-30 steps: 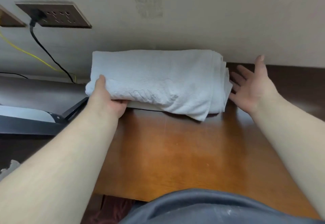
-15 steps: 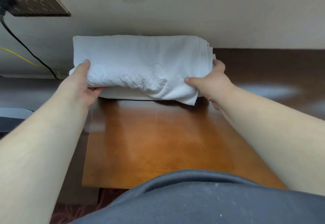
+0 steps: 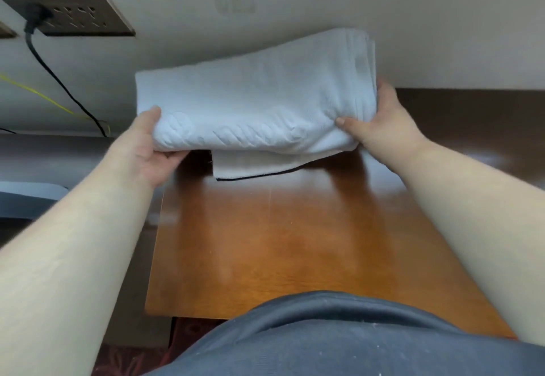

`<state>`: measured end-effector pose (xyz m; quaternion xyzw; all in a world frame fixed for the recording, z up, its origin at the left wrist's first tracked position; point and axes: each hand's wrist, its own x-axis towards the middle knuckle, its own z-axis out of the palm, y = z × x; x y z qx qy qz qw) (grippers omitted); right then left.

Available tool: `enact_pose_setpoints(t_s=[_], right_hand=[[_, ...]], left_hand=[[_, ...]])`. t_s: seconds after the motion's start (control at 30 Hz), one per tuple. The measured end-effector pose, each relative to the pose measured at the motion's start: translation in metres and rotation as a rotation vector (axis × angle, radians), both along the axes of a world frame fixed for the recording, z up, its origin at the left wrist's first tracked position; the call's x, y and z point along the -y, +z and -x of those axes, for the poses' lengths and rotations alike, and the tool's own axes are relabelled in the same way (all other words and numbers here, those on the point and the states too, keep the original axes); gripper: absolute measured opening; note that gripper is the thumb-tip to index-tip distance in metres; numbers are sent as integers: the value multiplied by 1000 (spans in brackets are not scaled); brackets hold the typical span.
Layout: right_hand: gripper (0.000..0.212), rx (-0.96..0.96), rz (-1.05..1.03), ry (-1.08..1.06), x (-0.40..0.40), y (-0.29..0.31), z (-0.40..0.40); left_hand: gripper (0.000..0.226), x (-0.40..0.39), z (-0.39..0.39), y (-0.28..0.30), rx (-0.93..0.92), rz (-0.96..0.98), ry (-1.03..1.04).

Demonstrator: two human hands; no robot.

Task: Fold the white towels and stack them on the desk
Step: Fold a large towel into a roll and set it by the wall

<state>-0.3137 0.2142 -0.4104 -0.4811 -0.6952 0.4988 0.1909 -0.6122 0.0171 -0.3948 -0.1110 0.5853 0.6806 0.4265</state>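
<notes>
Hands, left hand (image 3: 147, 145) and right hand (image 3: 380, 125), grip folded towels (image 3: 253, 101).

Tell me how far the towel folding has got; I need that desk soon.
Done: the folded white towel is a thick bundle. In hand: the left hand and right hand grip its ends, tilted above the desk. Left: setting it down; a flat white piece lies underneath.

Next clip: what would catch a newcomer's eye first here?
The thick folded white towel, gripped at its ends by the left hand and right hand at the far edge of the wooden desk. Beneath it lies another folded towel. Upper left, a dark wall socket panel with a black cable.
</notes>
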Motion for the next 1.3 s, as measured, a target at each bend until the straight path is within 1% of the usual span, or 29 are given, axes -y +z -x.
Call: enact_pose_setpoints(t_s=[0.03,0.1,0.17,0.2,0.23,0.27,0.3,0.33,0.37,0.4,0.43,0.47,0.5,0.53,0.57,0.6,0.63,0.67,0.73,0.77,0.8,0.83,0.87,0.93,1.03,1.13,1.23,1.3], right_hand=[[82,-7,51,-15,3,-9,-3],[70,-65,137,-97,4,-15,-9],[57,-109,161,-170,-3,-7,-15],[54,-101,156,-186,-7,0,-19],[55,-77,154,-193,-12,7,-23],[60,-41,173,-186,-15,15,-27],[70,21,195,-178,-15,23,-29],[79,124,195,-205,-10,32,-30],[80,226,170,-293,-3,39,-31],[73,254,142,-425,8,42,-30],[63,177,200,-542,23,41,-26],[62,35,424,-603,44,41,-19],[72,-137,784,-572,67,44,-7],[93,-324,1138,-477,87,47,4],[115,-499,1369,-411,98,50,14],[128,-649,1461,-428,98,50,21],[126,-773,1451,-517,87,50,25],[113,-855,1387,-655,71,51,25],[76,-911,1253,-968,42,51,15],[59,-891,1217,-1060,32,48,7],[45,-871,1196,-1098,27,46,-2],[35,-881,1189,-1086,25,43,-10],[30,-918,1193,-1039,24,40,-16],[30,-1027,1181,-889,21,37,-33],[46,-1137,1111,-607,21,35,-72],[54,-1213,1071,-446,27,23,-128],[63,-1146,1043,-392,40,2,-184],[65,-1043,1066,-420,51,-13,-209]], left_hand=[[35,3,-6,-3,20,26,-9],[32,2,-15,0,32,9,-12],[32,-8,-17,14,16,-42,1],[33,-15,-18,25,8,-76,2],[35,-22,-20,38,4,-108,0],[35,-29,-23,50,3,-132,-1],[34,-35,-28,62,2,-147,0],[31,-42,-36,72,-1,-152,1],[28,-48,-47,80,-7,-151,1],[27,-54,-58,88,-14,-147,3],[26,-59,-69,94,-18,-142,9],[28,-64,-79,99,-19,-140,21],[28,-67,-88,103,-23,-145,34],[27,-70,-95,107,-34,-156,48],[26,-72,-102,111,-49,-173,58],[25,-73,-108,115,-68,-188,66],[24,-73,-114,118,-87,-197,74],[24,-71,-119,120,-108,-198,83],[21,-65,-129,122,-132,-190,99],[19,-60,-132,123,-133,-185,103],[18,-54,-134,123,-137,-184,108],[19,-48,-136,121,-139,-188,116],[21,-41,-137,118,-137,-196,122],[28,-26,-141,108,-128,-214,93],[28,0,-153,87,-125,-233,23],[29,29,-168,58,-92,-271,-48],[34,53,-187,26,-45,-204,-176],[39,59,-198,5,-8,-42,-265]])
